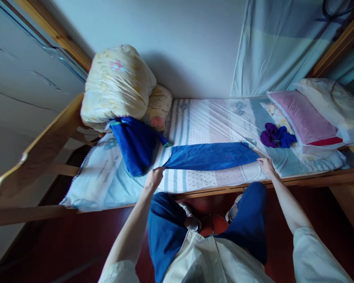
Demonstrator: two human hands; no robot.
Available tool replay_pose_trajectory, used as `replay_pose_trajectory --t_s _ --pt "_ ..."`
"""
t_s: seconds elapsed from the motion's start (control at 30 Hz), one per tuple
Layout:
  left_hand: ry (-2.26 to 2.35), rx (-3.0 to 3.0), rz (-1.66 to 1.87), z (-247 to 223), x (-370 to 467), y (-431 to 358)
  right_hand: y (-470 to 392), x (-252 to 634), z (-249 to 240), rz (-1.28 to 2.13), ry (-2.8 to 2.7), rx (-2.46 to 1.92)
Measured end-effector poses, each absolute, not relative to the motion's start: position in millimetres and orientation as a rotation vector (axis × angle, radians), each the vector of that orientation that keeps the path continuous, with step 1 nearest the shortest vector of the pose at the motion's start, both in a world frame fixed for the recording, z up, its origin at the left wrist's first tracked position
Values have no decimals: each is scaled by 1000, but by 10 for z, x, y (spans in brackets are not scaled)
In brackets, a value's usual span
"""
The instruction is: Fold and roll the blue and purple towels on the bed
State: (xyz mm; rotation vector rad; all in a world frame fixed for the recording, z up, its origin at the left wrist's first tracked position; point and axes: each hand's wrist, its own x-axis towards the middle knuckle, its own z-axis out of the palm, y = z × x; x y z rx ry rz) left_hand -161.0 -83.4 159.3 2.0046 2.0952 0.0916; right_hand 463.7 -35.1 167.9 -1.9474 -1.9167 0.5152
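Note:
A long blue cloth (211,156) is stretched flat across the near part of the bed. My left hand (155,177) pinches its near left corner, and my right hand (266,166) pinches its near right corner. Just left of it, a darker blue garment (134,145) with green edging lies loosely, its top against a bulky quilt. Beyond my right hand, a crumpled purple and blue cloth (277,135) rests on the bed beside the pillows.
The bed (194,118) has a striped sheet and a wooden front rail (306,180). A big yellowish quilt (118,86) is piled at the left; a pink pillow (305,118) lies at the right. A wooden end rail (44,145) rises on the left.

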Motion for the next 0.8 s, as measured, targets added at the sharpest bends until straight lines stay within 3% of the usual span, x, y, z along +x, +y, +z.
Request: replay_pose_trajectory --t_s 0.27,0.63,0.8 --pt "2083 1818 -368 1115 -1427 -1053 -536 4582 1101 663 -1998 -2294" --pt "2007 1762 -650 1084 -1471 -1305 -738 4560 1126 744 -2037 -2389" --pt "2014 1905 -427 1048 -1084 -1005 -597 4150 1117 769 -2068 -2499"
